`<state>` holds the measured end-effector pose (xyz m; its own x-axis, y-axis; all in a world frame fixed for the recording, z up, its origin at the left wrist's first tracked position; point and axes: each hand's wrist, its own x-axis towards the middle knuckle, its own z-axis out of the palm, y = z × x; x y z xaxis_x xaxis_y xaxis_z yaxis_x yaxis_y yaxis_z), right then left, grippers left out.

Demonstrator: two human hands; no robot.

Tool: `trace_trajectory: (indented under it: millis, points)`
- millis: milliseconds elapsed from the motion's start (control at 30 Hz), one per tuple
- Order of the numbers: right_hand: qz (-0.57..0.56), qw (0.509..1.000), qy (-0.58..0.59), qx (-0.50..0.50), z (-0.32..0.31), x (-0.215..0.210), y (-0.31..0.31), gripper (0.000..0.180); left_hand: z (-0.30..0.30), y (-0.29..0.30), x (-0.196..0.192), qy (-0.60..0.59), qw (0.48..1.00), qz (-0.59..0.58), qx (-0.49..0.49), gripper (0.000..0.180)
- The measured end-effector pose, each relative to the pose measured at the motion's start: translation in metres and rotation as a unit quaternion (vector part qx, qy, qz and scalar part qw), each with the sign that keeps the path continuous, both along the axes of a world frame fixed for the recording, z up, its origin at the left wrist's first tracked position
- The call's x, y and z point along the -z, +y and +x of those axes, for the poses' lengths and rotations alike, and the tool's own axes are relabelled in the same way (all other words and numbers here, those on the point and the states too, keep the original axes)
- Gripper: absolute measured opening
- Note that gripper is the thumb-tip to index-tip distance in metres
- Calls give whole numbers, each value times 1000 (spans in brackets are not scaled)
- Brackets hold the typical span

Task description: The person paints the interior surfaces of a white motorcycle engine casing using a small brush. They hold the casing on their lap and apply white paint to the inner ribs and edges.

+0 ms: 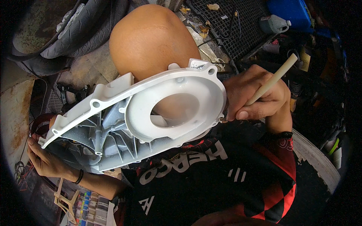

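A large white-painted engine cover (175, 126), with a round opening at its wide end and bare grey ribs at its narrow end, is held tilted in front of my body. Around the narrow end my left hand (47, 160) is closed, fingers at the edge. My right hand (260, 94), closed in a pinch, grips a pale beige round stick (275, 77) beside the wide end. The stick's upper end points up and right; its lower end is hidden by my fingers, so I cannot tell what is on it.
My bent knee (154, 37) rises behind the cover. Tyres (71, 34) lie at upper left. A black plastic grate (230, 30), a grey jug (274, 24) and a blue container (292, 15) are at upper right. Several small bottles (92, 209) stand at lower left.
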<state>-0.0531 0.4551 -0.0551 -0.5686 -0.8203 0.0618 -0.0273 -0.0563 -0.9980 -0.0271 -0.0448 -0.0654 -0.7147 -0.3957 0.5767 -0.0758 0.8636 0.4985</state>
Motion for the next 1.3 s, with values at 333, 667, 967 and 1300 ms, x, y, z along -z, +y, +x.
trace_trajectory:
  millis: [333, 667, 967, 1300]
  points:
    - [22, 997, 68, -38, 3, -13, -6, 15, -1, 1, -1, 0, 1000, 18, -8, 30]
    - [22, 999, 27, -2, 19, -11, -6, 16, -3, -4, -3, -11, 1000, -15, -7, 29]
    - [-53, 978, -1, 201, 28, -11, 3, 22, -8, 10, -6, -20, 999, -21, -42, 31]
    - [-419, 810, -163, 378, 50, 52, -24, 34, -6, -7, -3, -52, 998, 18, -20, 35]
